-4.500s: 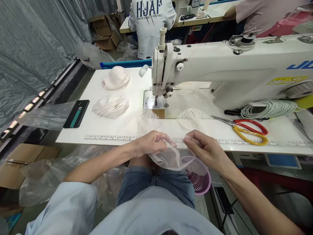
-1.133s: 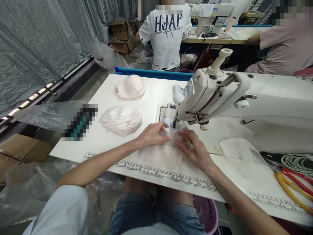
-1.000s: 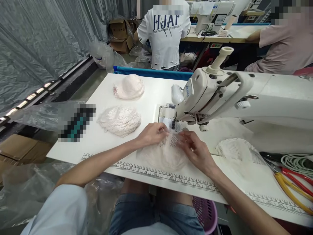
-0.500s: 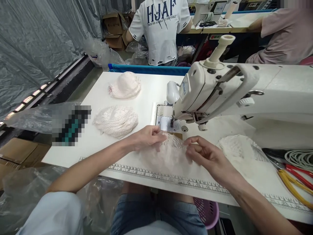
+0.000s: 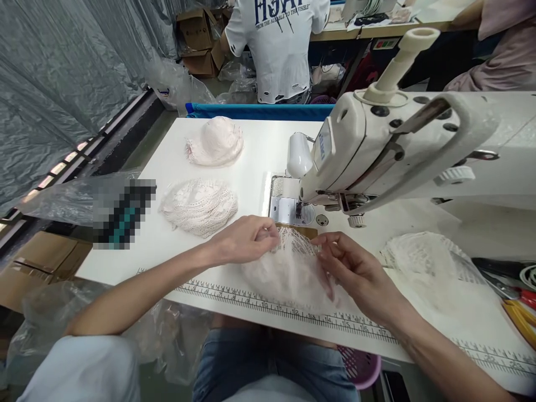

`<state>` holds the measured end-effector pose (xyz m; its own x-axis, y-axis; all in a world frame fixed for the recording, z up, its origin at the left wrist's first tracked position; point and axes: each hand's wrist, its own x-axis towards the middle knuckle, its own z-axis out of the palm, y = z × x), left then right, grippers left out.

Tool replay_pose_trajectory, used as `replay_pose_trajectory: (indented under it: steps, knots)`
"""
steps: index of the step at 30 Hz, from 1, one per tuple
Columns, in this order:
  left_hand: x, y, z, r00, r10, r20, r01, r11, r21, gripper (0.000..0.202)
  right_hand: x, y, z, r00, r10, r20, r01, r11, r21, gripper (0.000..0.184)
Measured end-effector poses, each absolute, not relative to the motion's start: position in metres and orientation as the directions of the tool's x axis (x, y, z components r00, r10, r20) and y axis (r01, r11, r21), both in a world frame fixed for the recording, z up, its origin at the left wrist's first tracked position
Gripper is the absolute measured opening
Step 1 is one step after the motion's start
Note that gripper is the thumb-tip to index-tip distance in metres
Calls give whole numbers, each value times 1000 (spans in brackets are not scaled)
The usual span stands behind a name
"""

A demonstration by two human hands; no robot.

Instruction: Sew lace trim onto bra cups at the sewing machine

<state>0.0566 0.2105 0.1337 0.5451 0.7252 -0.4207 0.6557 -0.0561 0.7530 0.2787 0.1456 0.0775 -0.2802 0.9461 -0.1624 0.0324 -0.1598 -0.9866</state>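
Observation:
A pale pink, sheer piece of lace fabric [image 5: 288,273] lies over the table's front part, just before the sewing machine's needle plate [image 5: 288,210]. Its openwork lace edge points toward the presser foot [image 5: 298,210] but is apart from it. My left hand [image 5: 255,239] pinches the left end of this edge between thumb and curled fingers. At the right end, my right hand [image 5: 345,259] pinches the edge with thumb and forefinger; part of the cloth hangs below its fingers. The sewing machine [image 5: 377,151] stands over the right half of the table.
Left of the machine lie a lace bundle [image 5: 200,206] and a pink cap-shaped piece [image 5: 216,140]. More white lace [image 5: 431,262] is at the right, near yellow-handled scissors [image 5: 521,318]. A ruler strip [image 5: 293,310] runs along the front edge. A person in a white shirt [image 5: 282,56] sits beyond.
The lace fabric is spread a little more between my hands, and its edge shows more clearly. My left hand has shifted slightly left. The camera view has tilted down somewhat.

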Motion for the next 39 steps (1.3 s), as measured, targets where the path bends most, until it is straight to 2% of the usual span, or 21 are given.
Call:
replay_pose_trajectory:
  steps: [3,5,8,13,20,31,33,36,37,39]
  knots:
    - [67,217,123,522,803,-288,676,-184,714,22,279,148,73,-261,957,-125,119,-96,-988,22]
    - [72,219,115,523,815,-248,683,-228,694,19,280,151,68,-220,974,-58,287,8,-958,23]
    - [77,218,106,534,811,-239,714,-281,641,12,282,154,61,-245,967,74,515,195,-835,24]
    - [82,218,98,527,825,-203,786,-384,484,16,283,158,60,-307,918,252,616,393,-683,28]
    - [86,217,86,511,849,-135,833,-450,323,25,285,163,55,-289,898,331,706,434,-559,29]
    - [87,213,81,555,828,-73,803,-512,305,32,288,165,40,-328,884,333,796,448,-406,35]
    - [85,212,78,554,831,-45,798,-516,311,31,288,164,42,-331,879,344,850,436,-295,34]
    - [85,211,77,557,830,-28,795,-524,306,29,285,160,53,-335,849,408,920,388,-52,27]
    - [85,210,78,559,828,-32,796,-525,301,29,283,158,58,-353,826,439,919,394,-3,24]
    - [87,210,79,563,824,-54,799,-527,288,30,280,158,64,-430,761,487,873,488,8,21]
